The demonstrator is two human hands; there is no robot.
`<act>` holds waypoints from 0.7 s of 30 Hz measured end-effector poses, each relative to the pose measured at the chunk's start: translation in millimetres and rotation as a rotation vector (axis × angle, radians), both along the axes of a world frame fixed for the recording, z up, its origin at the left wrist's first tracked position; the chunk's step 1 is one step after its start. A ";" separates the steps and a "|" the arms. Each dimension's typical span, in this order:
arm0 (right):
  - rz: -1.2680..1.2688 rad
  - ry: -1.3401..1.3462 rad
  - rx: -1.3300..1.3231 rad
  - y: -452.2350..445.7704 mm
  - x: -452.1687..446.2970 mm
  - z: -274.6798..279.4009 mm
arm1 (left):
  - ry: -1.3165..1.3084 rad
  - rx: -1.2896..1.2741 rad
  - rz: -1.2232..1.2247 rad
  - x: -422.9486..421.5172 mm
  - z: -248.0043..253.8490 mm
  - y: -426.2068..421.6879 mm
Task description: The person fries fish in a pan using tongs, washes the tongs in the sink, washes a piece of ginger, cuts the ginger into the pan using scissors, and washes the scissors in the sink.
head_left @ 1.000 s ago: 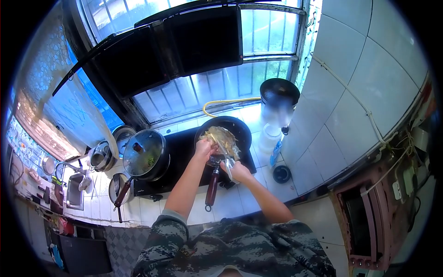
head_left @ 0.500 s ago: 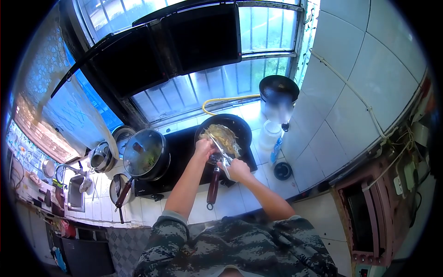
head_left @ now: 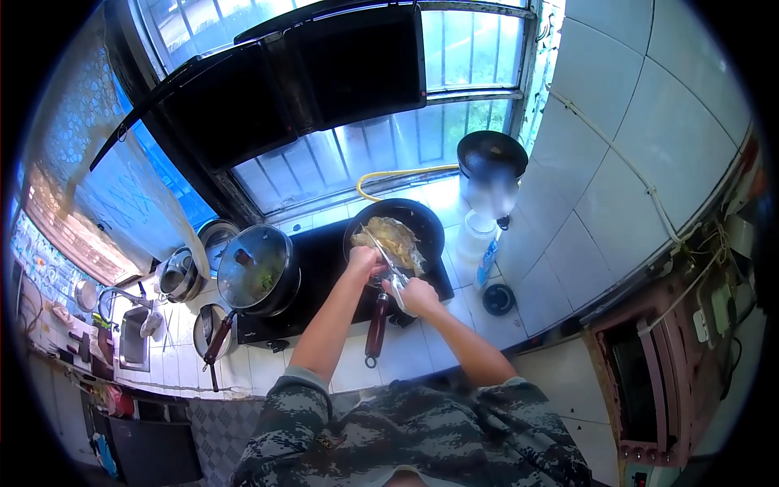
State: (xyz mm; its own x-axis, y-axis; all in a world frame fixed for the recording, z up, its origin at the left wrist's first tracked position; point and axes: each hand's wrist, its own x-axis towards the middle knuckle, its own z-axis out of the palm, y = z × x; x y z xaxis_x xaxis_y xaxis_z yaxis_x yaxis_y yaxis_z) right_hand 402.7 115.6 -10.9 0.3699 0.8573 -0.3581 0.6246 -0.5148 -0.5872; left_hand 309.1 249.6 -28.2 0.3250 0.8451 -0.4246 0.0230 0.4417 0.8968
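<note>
A dark frying pan (head_left: 432,231) with a brown handle stands on the black stove, holding a browned, silvery-edged piece of food (head_left: 393,237) that looks like fish. My right hand (head_left: 418,297) is closed around the pale handles of what look like scissors (head_left: 390,268), whose long thin blades point up and left over the food. At the near left edge of the food is my left hand (head_left: 366,263), its fingers curled together beside the blades. What those fingers pinch is hidden.
A glass-lidded pot (head_left: 258,272) occupies the stove's left side. Right of the stove are a translucent container (head_left: 475,237), a black-topped vessel (head_left: 492,156) and a black round object (head_left: 497,299). A small pan (head_left: 209,331) lies left, before the sink (head_left: 134,339). The range hood (head_left: 357,65) hangs above.
The food has shifted slightly within the pan. Both hands stay nearly in place, the left still at the food's edge and the right still on the scissors.
</note>
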 end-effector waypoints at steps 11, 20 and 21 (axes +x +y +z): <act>-0.007 0.294 0.018 -0.4 7.5 -21.9 | -0.016 -0.006 -0.030 -6.2 18.7 1.4; 0.051 0.111 0.060 0.8 5.8 -10.8 | -0.039 0.077 -0.169 -5.5 28.0 -9.4; 0.062 0.105 0.052 1.7 5.6 -8.8 | -0.039 0.094 -0.164 -5.4 25.1 -8.6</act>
State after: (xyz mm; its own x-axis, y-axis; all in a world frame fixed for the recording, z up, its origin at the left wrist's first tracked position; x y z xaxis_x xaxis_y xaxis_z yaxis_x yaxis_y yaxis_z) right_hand 408.3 117.2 -19.7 0.2785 0.8957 -0.3466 0.5879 -0.4444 -0.6760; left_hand 303.6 241.0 -3.1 0.4762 0.8149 -0.3303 0.0521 0.3488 0.9358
